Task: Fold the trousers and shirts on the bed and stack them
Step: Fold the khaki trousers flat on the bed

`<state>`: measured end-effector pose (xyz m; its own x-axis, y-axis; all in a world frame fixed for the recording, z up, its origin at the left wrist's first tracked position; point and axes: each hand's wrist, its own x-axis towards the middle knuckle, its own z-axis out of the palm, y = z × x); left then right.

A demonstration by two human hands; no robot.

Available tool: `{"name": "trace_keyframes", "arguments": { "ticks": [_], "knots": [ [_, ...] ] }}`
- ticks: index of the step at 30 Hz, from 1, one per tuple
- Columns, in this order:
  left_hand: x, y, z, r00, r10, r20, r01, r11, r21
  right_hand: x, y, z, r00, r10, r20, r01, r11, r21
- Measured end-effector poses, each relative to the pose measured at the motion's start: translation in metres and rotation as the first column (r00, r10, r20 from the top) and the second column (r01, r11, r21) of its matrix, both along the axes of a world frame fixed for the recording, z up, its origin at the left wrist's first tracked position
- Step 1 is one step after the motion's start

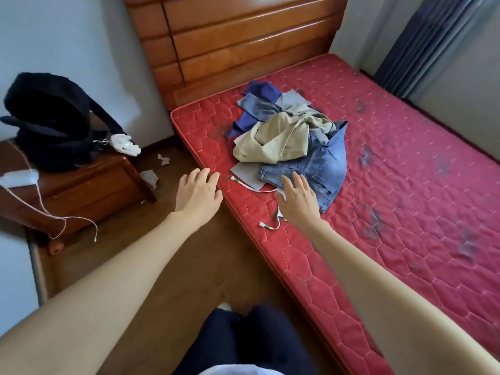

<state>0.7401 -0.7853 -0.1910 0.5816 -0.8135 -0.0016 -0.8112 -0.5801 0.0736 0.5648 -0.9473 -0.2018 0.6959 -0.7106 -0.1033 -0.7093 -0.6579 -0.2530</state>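
Observation:
A loose heap of clothes lies on the red mattress [392,185] near the headboard. On top is a beige garment [281,139], under it blue jeans [316,169], a grey piece [244,173] and a dark blue garment [261,92] at the back. A white drawstring [270,226] trails toward the bed's near edge. My left hand [198,194] hovers open over the mattress edge, holding nothing. My right hand [297,201] is open with spread fingers just in front of the jeans' hem, partly over the grey piece.
A wooden headboard [238,41] stands behind the heap. To the left, a wooden nightstand [89,185] carries a black backpack [51,120] and a white cord. Paper scraps [150,178] lie on the brown floor. Curtains [433,36] hang at the far right.

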Motion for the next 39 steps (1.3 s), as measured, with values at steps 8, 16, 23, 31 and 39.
{"name": "trace_keyframes", "arguments": {
  "ticks": [8, 16, 23, 31, 39],
  "knots": [
    [0.073, -0.084, -0.037, 0.987, -0.108, -0.115, 0.118, 0.989, 0.085, 0.058, -0.054, -0.041, 0.991, -0.058, -0.122, 0.067, 0.995, 0.071],
    [0.172, -0.201, -0.048, 0.979, -0.161, -0.129, 0.178, 0.975, 0.135, 0.153, -0.169, -0.059, 0.985, -0.135, -0.107, 0.146, 0.985, 0.097],
    [0.239, -0.302, -0.042, 0.967, -0.223, -0.126, 0.238, 0.963, 0.123, 0.211, -0.257, -0.051, 0.975, -0.198, -0.1, 0.209, 0.97, 0.121],
    [0.302, -0.447, -0.056, 0.902, -0.407, -0.141, 0.423, 0.898, 0.117, 0.252, -0.359, -0.057, 0.923, -0.365, -0.119, 0.378, 0.92, 0.105],
    [0.366, -0.613, -0.104, 0.787, -0.584, -0.198, 0.611, 0.781, 0.126, 0.308, -0.469, -0.091, 0.799, -0.588, -0.127, 0.6, 0.794, 0.101]
  ]
}}
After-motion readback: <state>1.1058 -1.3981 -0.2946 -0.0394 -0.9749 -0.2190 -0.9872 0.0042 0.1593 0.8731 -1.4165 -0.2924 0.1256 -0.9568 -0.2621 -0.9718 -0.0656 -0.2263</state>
